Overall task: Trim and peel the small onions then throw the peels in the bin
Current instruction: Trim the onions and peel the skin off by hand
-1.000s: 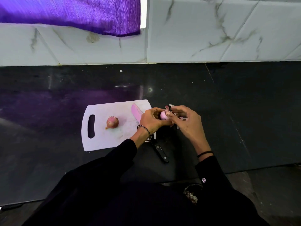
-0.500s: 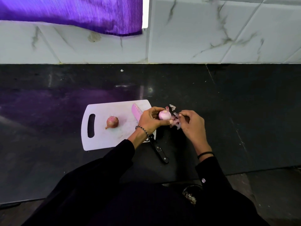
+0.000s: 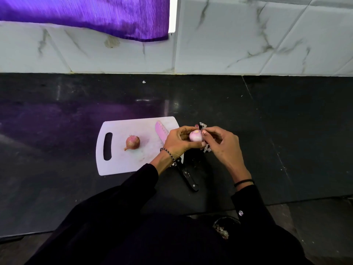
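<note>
— Over the right edge of the cutting board [image 3: 118,165], both hands worked one onion [image 3: 195,135]. Left hand [image 3: 177,142] curled round it, gripping. Pale flesh and a trimmed end showed on top.
— And the right hand [image 3: 223,144]?
— Thumb against the onion, fingers pinched on loose peel [image 3: 206,149] that hung below the palm. Both hands were raised off the counter [image 3: 286,131].
— Risks?
— Most likely the peel tearing short and dropping on the dark counter, where thin scraps would be hard to spot. Onion looked slick where bare, so a hard squeeze might shoot it off the front edge. Knife [image 3: 188,177] lay right under the left wrist, pink blade on the board, black handle pointing toward the body. A lowered wrist could catch it.
— Rest of the work?
— Second onion [image 3: 132,142] sat mid-board, skin and ends on. Bin not made out for certain.
— Surroundings?
— Black polished counter, speckled, with a purple glare across it. Marble-look wall tiles [image 3: 248,35] behind. Purple cloth [image 3: 86,14] hung at top left.
</note>
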{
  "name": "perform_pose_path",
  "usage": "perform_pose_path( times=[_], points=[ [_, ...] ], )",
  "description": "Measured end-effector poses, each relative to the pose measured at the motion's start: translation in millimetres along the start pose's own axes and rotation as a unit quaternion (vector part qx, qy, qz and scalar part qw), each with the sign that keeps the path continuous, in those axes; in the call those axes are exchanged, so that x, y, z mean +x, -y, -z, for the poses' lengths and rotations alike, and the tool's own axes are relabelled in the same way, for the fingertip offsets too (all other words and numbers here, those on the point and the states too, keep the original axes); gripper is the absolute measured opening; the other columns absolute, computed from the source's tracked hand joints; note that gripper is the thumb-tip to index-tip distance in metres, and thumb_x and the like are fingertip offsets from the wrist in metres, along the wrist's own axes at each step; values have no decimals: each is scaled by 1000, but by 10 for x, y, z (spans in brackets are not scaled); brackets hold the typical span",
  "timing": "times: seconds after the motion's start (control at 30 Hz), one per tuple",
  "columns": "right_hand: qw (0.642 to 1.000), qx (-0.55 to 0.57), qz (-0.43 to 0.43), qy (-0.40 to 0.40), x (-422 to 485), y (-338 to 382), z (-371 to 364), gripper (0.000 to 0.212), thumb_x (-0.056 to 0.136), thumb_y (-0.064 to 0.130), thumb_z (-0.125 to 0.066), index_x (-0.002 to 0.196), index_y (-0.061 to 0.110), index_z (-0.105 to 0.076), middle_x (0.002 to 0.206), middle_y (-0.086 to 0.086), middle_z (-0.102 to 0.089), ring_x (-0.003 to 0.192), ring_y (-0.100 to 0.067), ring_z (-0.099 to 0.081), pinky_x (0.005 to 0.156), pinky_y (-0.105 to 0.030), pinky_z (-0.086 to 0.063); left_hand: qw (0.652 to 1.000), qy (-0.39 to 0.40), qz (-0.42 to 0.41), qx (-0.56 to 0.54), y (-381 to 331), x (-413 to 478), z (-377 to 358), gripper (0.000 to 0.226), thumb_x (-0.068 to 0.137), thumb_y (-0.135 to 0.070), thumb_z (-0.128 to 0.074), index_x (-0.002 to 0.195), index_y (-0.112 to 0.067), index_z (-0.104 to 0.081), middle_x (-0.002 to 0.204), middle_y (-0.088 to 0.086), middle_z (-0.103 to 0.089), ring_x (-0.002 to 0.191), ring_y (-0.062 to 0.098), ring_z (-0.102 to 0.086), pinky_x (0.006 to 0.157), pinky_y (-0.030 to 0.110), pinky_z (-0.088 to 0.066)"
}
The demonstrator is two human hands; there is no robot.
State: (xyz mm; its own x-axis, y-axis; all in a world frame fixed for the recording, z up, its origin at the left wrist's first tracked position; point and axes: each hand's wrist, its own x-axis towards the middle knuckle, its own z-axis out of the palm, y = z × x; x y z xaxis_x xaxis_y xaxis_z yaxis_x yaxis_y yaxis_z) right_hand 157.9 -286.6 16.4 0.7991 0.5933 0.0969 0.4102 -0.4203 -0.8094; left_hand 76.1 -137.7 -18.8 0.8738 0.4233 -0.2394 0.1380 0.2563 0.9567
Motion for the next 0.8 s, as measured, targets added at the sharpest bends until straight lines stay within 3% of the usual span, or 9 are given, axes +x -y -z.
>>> perform_pose_path(
  times=[0.23, 0.43, 0.67, 0.8],
  points=[
    [998, -31, 39, 30, 10, 16, 40, 18, 95, 17, -72, 112, 15, -72, 98, 10, -74, 91, 15, -67, 76, -5, -51, 1000, 16, 4, 15, -29, -39, 27, 48, 63, 2, -88, 108, -3, -72, 102, 11, -75, 98, 25, -72, 89, 37, -58],
    [999, -28, 34, 22, 10, 59, 64, 20, 89, 15, -78, 102, 9, -65, 81, 12, -73, 78, 9, -70, 69, -6, -52, 999, 25, 19, 4, -82, -58, 25, 44, 64, 5, -86, 104, -4, -73, 100, 13, -75, 99, 27, -72, 90, 37, -57],
    [999, -33, 25, 18, 32, 89, 79, 27, 83, 24, -81, 95, 14, -59, 80, 16, -71, 80, 7, -71, 72, -10, -55, 999, 38, 17, -2, -100, -85, 36, 44, 66, 5, -85, 108, -2, -72, 101, 13, -75, 98, 25, -72, 89, 35, -58],
    [999, -43, 18, 18, 35, 95, 50, 29, 81, 19, -82, 93, 11, -56, 80, 9, -71, 80, 3, -70, 70, -12, -55, 999, 33, 18, -2, -90, -94, 54, 44, 66, 5, -84, 108, -3, -72, 101, 12, -75, 98, 24, -72, 88, 33, -58]
  ],
)
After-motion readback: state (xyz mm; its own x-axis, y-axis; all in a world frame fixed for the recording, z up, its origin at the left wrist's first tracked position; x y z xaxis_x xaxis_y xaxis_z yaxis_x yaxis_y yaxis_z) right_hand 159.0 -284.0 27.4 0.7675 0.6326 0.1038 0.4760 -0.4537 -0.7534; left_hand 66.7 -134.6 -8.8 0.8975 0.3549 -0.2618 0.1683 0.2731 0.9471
